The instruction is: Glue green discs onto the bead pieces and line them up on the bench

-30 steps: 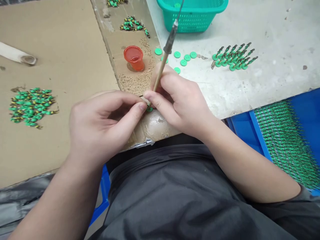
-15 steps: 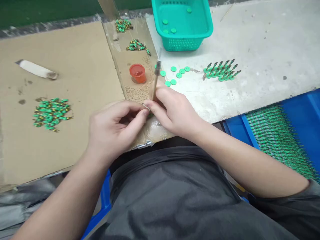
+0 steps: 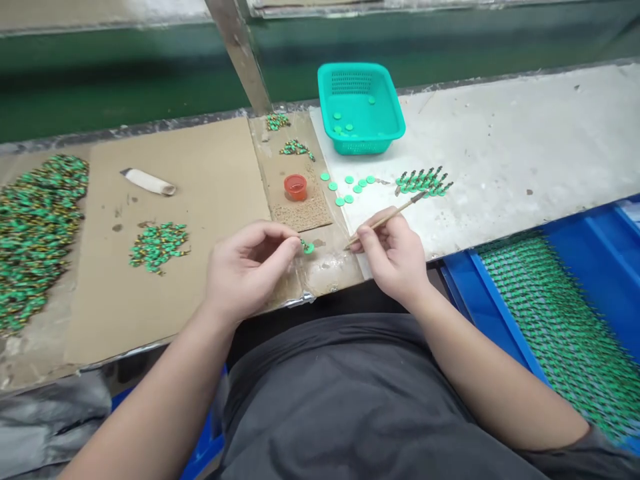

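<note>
My left hand (image 3: 250, 267) is closed in a pinch on a small green figure piece with a green disc (image 3: 309, 249) at its lower end. The fingertips hide part of it. Apart from it, to the right, my right hand (image 3: 393, 257) grips a thin wooden stick (image 3: 385, 219), slanted with its dark end up and to the right. That end overlaps the rows of dark-tipped pieces standing on green discs (image 3: 423, 181). Several loose green discs (image 3: 349, 199) lie on the white board. A small red cup (image 3: 295, 187) sits beyond my hands.
A teal basket (image 3: 360, 145) holds a few green discs. Small green-and-dark pieces lie in a pile (image 3: 159, 247), a larger heap (image 3: 40, 233) and two small clusters. A white tube-like object (image 3: 149, 182) rests on cardboard. A blue crate (image 3: 500, 320) beside the table holds rows of green pieces.
The view has shifted, showing more at the back and left. My right hand has moved away from my left, and its stick has swung from near upright to slanting right.
</note>
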Demonstrator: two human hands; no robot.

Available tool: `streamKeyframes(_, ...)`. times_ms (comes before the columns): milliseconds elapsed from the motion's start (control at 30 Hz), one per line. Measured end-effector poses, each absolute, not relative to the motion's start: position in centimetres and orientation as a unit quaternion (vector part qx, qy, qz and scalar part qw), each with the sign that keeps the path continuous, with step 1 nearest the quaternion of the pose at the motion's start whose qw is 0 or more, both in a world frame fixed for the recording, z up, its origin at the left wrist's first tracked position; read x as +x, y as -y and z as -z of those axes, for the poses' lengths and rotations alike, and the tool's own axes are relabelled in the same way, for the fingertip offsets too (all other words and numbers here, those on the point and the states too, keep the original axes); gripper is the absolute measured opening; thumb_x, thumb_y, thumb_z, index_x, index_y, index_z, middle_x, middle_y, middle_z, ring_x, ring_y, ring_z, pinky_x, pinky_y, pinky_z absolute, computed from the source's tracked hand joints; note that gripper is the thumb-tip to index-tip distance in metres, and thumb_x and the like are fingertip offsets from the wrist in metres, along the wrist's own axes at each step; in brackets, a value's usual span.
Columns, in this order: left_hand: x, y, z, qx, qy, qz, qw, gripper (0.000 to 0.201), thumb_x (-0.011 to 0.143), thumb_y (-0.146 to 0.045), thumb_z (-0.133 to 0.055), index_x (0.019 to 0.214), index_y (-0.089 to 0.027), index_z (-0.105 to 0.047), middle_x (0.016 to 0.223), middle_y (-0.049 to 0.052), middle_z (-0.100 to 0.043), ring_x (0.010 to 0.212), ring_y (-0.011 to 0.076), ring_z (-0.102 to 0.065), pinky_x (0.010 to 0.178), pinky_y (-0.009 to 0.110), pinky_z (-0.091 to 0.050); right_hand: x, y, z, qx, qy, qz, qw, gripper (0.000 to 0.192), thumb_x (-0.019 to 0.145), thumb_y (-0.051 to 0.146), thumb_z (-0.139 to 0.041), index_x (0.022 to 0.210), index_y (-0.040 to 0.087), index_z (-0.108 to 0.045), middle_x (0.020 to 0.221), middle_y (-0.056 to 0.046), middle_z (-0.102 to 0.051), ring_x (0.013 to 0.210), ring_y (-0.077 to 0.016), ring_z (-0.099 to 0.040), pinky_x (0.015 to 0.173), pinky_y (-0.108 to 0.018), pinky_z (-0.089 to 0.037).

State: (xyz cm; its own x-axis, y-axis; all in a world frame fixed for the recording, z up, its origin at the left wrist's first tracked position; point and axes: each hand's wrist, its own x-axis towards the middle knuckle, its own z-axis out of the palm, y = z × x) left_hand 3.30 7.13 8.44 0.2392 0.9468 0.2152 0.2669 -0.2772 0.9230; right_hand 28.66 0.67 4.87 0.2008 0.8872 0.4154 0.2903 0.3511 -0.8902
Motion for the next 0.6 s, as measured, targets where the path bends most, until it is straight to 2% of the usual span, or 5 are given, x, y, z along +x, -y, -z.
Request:
streamKeyframes(67, 3.0, -7.5, -9.1, 0.626, -0.432, -0.459, 0.459, 0.017, 0.088, -0.035, -0.1, 0.087, -0.025, -0.086, 0.081, 0.001, -0.084, 0.072, 0.0173, -0.078, 0.069, 0.03, -0.065, 28.6, -0.7, -5.0, -0.526, 0.573, -0.269, 0.567, 0.043, 0.123, 0.067, -0.072, 0.107, 0.027, -0.067, 0.092, -0.001, -0.082, 0.08, -0.0195, -0.092, 0.074, -0.031, -0.077)
streamKeyframes(167, 2.4, -7.9, -10.3, 0.605, -0.416, -0.483, 0.477, 0.026, 0.083, -0.04, -0.105, 0.084, -0.024, -0.086, 0.075, 0.0, -0.082, 0.064, 0.0155, -0.075, 0.064, 0.027, -0.066, 28.5, -0.6, -5.2, -0.536, 0.565, -0.286, 0.559, 0.044, 0.122, 0.068, -0.073, 0.107, 0.027, -0.068, 0.09, -0.003, -0.085, 0.08, -0.0225, -0.094, 0.077, -0.034, -0.079)
streamKeyframes(333, 1.4, -7.3, -12.3, 0.576, -0.383, -0.497, 0.524, 0.024, 0.084, -0.04, -0.11, 0.086, -0.025, -0.092, 0.077, 0.002, -0.084, 0.063, 0.0138, -0.077, 0.063, 0.023, -0.067, 28.4, -0.5, -5.6, -0.529, 0.572, -0.285, 0.558, 0.046, 0.122, 0.069, -0.074, 0.103, 0.027, -0.07, 0.089, -0.005, -0.087, 0.077, -0.0243, -0.094, 0.075, -0.035, -0.08)
streamKeyframes(500, 1.6, -6.3, -14.3, 0.554, -0.323, -0.504, 0.579, 0.033, 0.084, -0.055, -0.113, 0.084, -0.028, -0.094, 0.074, 0.003, -0.083, 0.062, 0.0158, -0.077, 0.056, 0.024, -0.066, 28.4, -0.5, -6.0, -0.53, 0.577, -0.29, 0.549, 0.05, 0.121, 0.072, -0.073, 0.101, 0.026, -0.072, 0.085, -0.006, -0.088, 0.075, -0.0252, -0.094, 0.075, -0.035, -0.08)
streamKeyframes(600, 2.0, -6.0, -15.4, 0.544, -0.296, -0.505, 0.601, 0.035, 0.084, -0.058, -0.114, 0.083, -0.03, -0.094, 0.069, 0.002, -0.081, 0.06, 0.0146, -0.075, 0.052, 0.021, -0.063, 28.4, -0.5, -6.1, -0.527, 0.577, -0.297, 0.549, 0.053, 0.12, 0.075, -0.072, 0.099, 0.026, -0.072, 0.086, -0.007, -0.087, 0.074, -0.0251, -0.093, 0.072, -0.035, -0.079)
